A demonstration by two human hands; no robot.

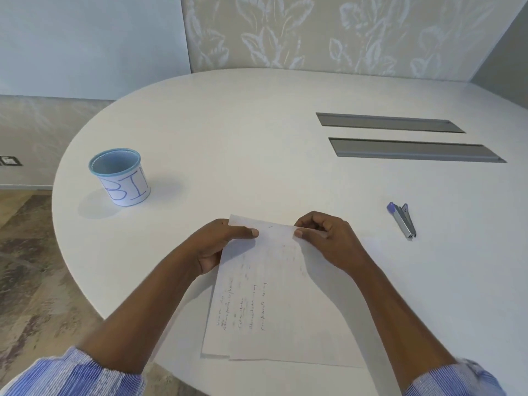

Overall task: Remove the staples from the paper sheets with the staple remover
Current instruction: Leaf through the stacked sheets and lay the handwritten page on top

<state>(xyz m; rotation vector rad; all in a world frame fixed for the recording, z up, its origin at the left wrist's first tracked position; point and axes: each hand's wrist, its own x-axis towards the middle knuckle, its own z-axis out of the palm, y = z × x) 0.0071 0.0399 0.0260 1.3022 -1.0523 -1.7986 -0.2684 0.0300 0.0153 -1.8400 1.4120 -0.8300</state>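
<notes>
White paper sheets (271,304) with handwritten lines lie on the table in front of me, their far edge lifted. My left hand (220,241) pinches the far left corner, thumb on top. My right hand (328,238) pinches the far right corner the same way. A small dark mark, possibly a staple (271,226), shows near the far edge between my thumbs. The staple remover (403,220), metal with a purple end, lies on the table to the right, apart from both hands.
A blue-rimmed cup (121,177) labelled "BIN" stands at the far left of the white oval table (257,155). Two grey cable slots (414,150) are set into the tabletop at the far right. The table edge curves close on the left.
</notes>
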